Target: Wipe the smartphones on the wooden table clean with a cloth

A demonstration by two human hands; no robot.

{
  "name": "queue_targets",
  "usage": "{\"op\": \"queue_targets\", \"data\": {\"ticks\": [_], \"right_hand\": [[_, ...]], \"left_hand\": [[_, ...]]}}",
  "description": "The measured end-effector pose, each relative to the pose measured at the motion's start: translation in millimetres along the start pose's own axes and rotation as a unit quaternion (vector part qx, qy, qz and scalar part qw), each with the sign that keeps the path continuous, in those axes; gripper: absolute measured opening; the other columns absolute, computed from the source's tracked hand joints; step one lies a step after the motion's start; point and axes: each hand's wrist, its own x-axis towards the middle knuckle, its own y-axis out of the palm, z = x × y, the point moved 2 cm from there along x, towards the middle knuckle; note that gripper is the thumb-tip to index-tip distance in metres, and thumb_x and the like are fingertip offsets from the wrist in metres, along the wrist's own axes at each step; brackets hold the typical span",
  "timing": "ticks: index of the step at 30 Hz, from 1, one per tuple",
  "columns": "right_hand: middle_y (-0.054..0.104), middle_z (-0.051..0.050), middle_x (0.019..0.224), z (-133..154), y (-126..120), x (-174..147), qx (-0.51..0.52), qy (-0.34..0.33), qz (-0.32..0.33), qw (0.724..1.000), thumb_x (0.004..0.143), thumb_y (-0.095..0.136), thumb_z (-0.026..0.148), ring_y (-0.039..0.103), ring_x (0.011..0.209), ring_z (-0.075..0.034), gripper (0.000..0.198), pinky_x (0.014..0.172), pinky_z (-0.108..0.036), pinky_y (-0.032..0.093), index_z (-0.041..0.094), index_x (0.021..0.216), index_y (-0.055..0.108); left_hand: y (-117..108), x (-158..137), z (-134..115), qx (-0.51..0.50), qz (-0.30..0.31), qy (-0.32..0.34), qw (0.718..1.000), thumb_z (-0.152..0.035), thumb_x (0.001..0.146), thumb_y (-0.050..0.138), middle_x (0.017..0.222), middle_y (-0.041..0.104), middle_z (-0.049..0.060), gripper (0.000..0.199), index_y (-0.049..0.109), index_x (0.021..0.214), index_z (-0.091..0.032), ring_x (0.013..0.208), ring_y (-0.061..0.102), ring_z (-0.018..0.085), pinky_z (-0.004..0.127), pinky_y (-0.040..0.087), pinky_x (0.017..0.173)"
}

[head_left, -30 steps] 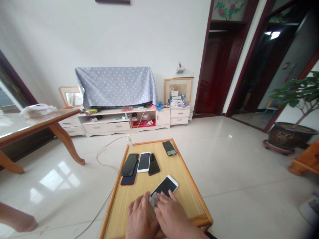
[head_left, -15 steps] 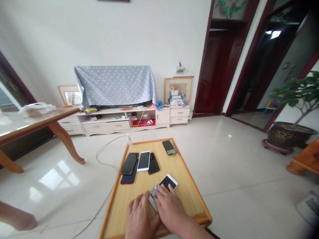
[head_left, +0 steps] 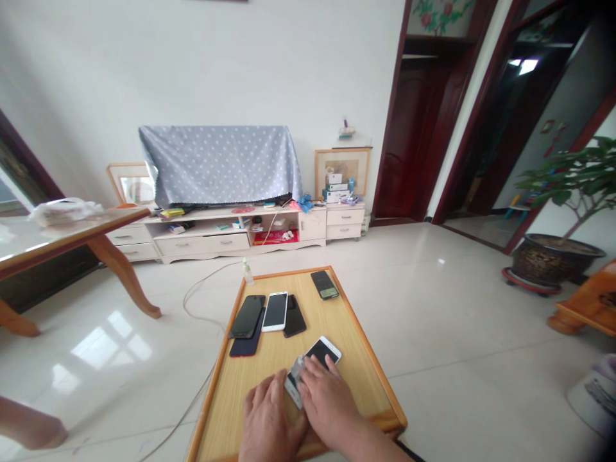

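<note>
- At far left, a table (head_left: 120, 221) carries a plastic bag (head_left: 65, 210).
- A thin cable (head_left: 192, 401) runs along the floor left of the wooden surface (head_left: 359, 378).
- On the surface's left side, a black phone (head_left: 247, 316) overlaps a dark blue phone (head_left: 246, 346); a small bottle (head_left: 247, 273) is by the far left corner.
- The left hand (head_left: 272, 417) is at the near end of a white phone (head_left: 325, 351), its fingers together and slightly bent; whether they grip it, I cannot tell.
- Beyond that hand, another white phone (head_left: 275, 312) lies against a dark phone (head_left: 295, 316).
- A grey cloth (head_left: 297, 369) rests on the nearer white phone, which lies slantwise.
- The right hand (head_left: 325, 394) spreads its fingers over cloth and screen; I cannot tell if they pinch the cloth.
- Near the far right corner lies one more phone (head_left: 324, 285).
</note>
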Motion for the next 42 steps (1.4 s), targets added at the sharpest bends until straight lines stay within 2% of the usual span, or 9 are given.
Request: {"op": "queue_targets", "data": {"ticks": [5,7,12,19,26,33,35,39,42], "right_hand": [[0.048,-0.012,0.148,-27,-15,10,-0.034,0.085,-0.018,0.996,0.101,0.031,0.035,0.037,0.141,-0.025,0.046,0.12,-0.049,0.017,0.018,0.136,0.056],[0.05,-0.013,0.147,-21,-12,1,-0.032,0.076,-0.01,0.997,0.101,0.032,0.036,0.039,0.14,-0.026,0.047,0.12,-0.048,0.017,0.017,0.135,0.057],[0.051,-0.008,0.146,2,-6,-19,0.007,-0.007,0.02,1.0,0.101,0.034,0.037,0.043,0.137,-0.025,0.044,0.12,-0.044,0.019,0.021,0.135,0.058],[0.052,-0.012,0.145,-30,-20,-8,-0.037,0.08,-0.015,0.996,0.101,0.03,0.036,0.042,0.138,-0.027,0.047,0.119,-0.051,0.02,0.019,0.134,0.059],[0.053,-0.009,0.144,2,-5,-29,0.016,-0.027,0.035,0.999,0.1,0.036,0.036,0.044,0.137,-0.025,0.045,0.12,-0.044,0.019,0.021,0.137,0.056],[0.053,-0.013,0.143,-30,-28,-11,-0.047,0.09,-0.004,0.995,0.102,0.028,0.035,0.044,0.137,-0.027,0.048,0.119,-0.051,0.019,0.017,0.132,0.061],[0.053,-0.012,0.144,-24,-24,-14,-0.041,0.077,-0.007,0.996,0.102,0.029,0.035,0.043,0.137,-0.027,0.048,0.12,-0.049,0.017,0.017,0.132,0.061],[0.054,-0.008,0.144,2,-6,-26,0.005,-0.005,0.018,1.0,0.101,0.035,0.036,0.044,0.137,-0.023,0.044,0.121,-0.043,0.016,0.022,0.135,0.059],[0.056,-0.007,0.142,-1,-8,-23,0.005,0.0,0.011,1.0,0.102,0.032,0.034,0.045,0.135,-0.023,0.043,0.121,-0.046,0.013,0.023,0.132,0.06]], "left_hand": [[-1,0,-3,0.004,0.002,-0.007,1.0,-0.034,0.076,0.06,0.126,0.064,0.011,0.055,0.054,0.128,-0.018,0.121,0.055,0.026,0.041,0.032,0.107],[-1,1,-3,0.0,0.005,-0.011,1.0,-0.035,0.076,0.06,0.126,0.064,0.012,0.055,0.054,0.129,-0.017,0.122,0.054,0.026,0.042,0.031,0.108],[-1,0,0,-0.013,0.011,-0.006,1.0,-0.036,0.08,0.057,0.126,0.065,0.012,0.051,0.055,0.127,-0.018,0.121,0.055,0.026,0.043,0.031,0.107],[-1,-1,-3,-0.002,-0.009,-0.005,1.0,-0.033,0.076,0.06,0.124,0.066,0.01,0.053,0.055,0.126,-0.02,0.121,0.055,0.026,0.042,0.031,0.107],[-4,1,-2,-0.009,0.029,-0.013,0.999,-0.034,0.074,0.06,0.125,0.065,0.01,0.055,0.054,0.127,-0.019,0.122,0.054,0.026,0.041,0.03,0.107],[-5,1,-5,-0.002,0.004,-0.01,1.0,-0.033,0.076,0.06,0.124,0.066,0.01,0.052,0.055,0.126,-0.02,0.121,0.054,0.026,0.041,0.03,0.107],[-5,1,-5,-0.005,0.009,-0.011,1.0,-0.034,0.076,0.059,0.124,0.065,0.01,0.052,0.055,0.126,-0.019,0.122,0.054,0.026,0.041,0.03,0.107],[-6,1,-4,-0.01,0.031,-0.015,0.999,-0.035,0.076,0.058,0.126,0.065,0.01,0.054,0.054,0.127,-0.018,0.123,0.053,0.026,0.041,0.03,0.108],[-7,2,-6,-0.007,0.035,-0.02,0.999,-0.034,0.077,0.058,0.126,0.065,0.011,0.053,0.054,0.127,-0.018,0.123,0.053,0.026,0.041,0.03,0.108]]}}
